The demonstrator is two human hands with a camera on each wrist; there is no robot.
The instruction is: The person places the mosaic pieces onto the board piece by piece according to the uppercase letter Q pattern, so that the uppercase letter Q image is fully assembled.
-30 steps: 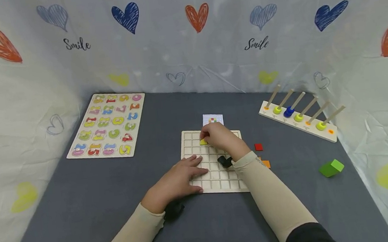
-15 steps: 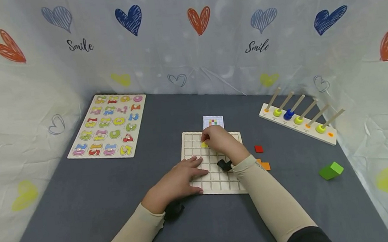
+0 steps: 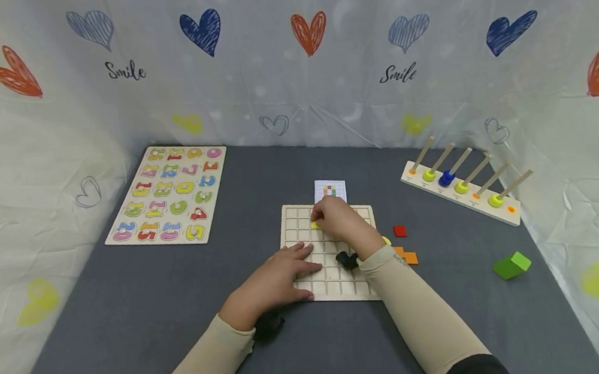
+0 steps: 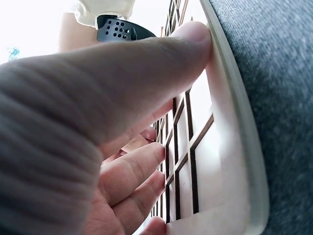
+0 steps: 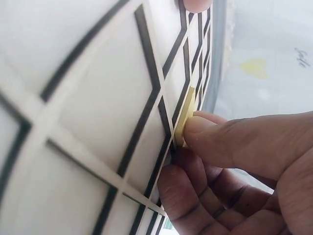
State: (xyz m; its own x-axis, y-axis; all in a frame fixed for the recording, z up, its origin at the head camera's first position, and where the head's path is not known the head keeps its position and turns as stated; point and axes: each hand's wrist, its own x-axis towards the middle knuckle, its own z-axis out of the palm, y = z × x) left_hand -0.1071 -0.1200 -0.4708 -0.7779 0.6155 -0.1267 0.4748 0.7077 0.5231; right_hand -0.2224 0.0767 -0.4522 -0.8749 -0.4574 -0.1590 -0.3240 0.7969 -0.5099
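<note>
A pale wooden board (image 3: pixel 335 274) with a grid of square recesses lies on the grey table. My left hand (image 3: pixel 276 279) rests on its left side, fingers spread; in the left wrist view the thumb (image 4: pixel 190 36) presses near the rim. Towards the back of the board, my right hand (image 3: pixel 337 216) pinches a yellow square tile (image 5: pixel 186 115) between thumb and fingers. In the right wrist view the tile stands tilted, its lower edge right at the grid. Behind the board lies a small card (image 3: pixel 330 189) printed with coloured squares, partly covered by the right hand.
Right of the board lie a red tile (image 3: pixel 399 231) and orange tiles (image 3: pixel 410 258), beside a partly hidden yellow piece (image 3: pixel 386 240). Further right are a green block (image 3: pixel 511 265) and a peg stand (image 3: pixel 459 192) with rings. A number puzzle board (image 3: pixel 167 195) lies at back left.
The head view has tipped slightly, so the scene sits a little lower. My right hand stays at nearly the same spot with the yellow tile; the left hand has not moved.
</note>
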